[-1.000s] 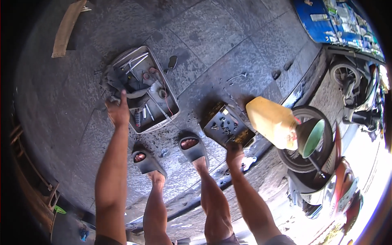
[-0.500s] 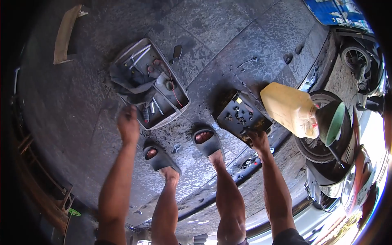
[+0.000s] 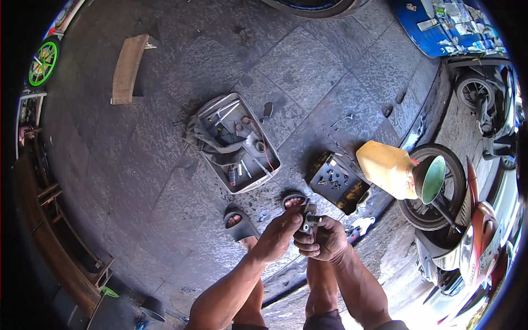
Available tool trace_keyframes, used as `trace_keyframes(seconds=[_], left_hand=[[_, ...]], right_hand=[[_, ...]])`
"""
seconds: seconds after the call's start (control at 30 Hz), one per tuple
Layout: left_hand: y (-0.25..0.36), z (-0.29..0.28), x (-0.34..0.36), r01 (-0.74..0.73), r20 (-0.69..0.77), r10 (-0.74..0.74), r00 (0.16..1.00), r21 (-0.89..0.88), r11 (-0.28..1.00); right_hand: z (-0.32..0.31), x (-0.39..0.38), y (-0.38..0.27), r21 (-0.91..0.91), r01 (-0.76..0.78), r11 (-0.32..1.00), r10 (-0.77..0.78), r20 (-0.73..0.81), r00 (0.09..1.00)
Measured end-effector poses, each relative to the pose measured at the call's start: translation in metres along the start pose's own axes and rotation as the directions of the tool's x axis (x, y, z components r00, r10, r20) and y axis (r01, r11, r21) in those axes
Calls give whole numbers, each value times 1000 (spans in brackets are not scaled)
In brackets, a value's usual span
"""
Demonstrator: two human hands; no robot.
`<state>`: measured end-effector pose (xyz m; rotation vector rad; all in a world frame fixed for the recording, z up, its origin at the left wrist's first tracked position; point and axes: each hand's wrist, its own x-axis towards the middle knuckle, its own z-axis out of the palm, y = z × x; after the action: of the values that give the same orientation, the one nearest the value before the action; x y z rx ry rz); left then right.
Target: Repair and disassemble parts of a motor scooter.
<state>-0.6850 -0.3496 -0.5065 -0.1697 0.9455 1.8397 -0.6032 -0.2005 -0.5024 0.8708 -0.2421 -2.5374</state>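
Note:
Both hands meet in front of my right foot, around a small metal part [image 3: 311, 220] with a short cylindrical end and a ring-like hole; I cannot make out its exact kind. My left hand [image 3: 279, 236] is closed, thumb and fingers pinching the part from the left. My right hand [image 3: 325, 240] is closed with its fingers curled round the part's right side and underside. Just beyond the hands sits a black open box [image 3: 356, 202] with several small metal parts in it. Left of that stands a grey tray [image 3: 275, 151] holding tools and a dark cloth [image 3: 212, 144].
A yellowish jerrycan [image 3: 385, 168] stands beside the box, with a green funnel [image 3: 433, 180] at its mouth and a wheel [image 3: 462, 184] behind. Motorbikes line the right side. A piece of cardboard [image 3: 127, 69] lies far left; a wooden bench [image 3: 55, 242] is at the left edge.
My right hand has left the black box and my left hand has come away from the tray. Both are now together on the metal part. The view has shifted, showing more floor beyond.

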Motion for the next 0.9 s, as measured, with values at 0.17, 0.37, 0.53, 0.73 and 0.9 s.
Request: trace_keyframes(seconds=[0.17, 0.37, 0.53, 0.73, 0.9], left_hand=[[16, -8, -17, 83, -113, -107, 988, -201, 976], [40, -3, -34, 104, -129, -161, 978, -364, 926], [53, -4, -40, 95, -102, -162, 982, -474, 875], [62, -10, -39, 36, -45, -71, 996, -535, 844], [68, -4, -27, -111, -40, 105, 994, -503, 857]], right_hand=[[9, 14, 14, -38, -98, 994, 98, 1, 995], [33, 23, 35, -67, -62, 996, 64, 34, 997], [60, 29, 46, -219, -24, 975, 10, -66, 998], [92, 32, 61, -721, 96, 686, -363, -225, 904], [111, 33, 61, -813, 152, 562, -436, -135, 890]])
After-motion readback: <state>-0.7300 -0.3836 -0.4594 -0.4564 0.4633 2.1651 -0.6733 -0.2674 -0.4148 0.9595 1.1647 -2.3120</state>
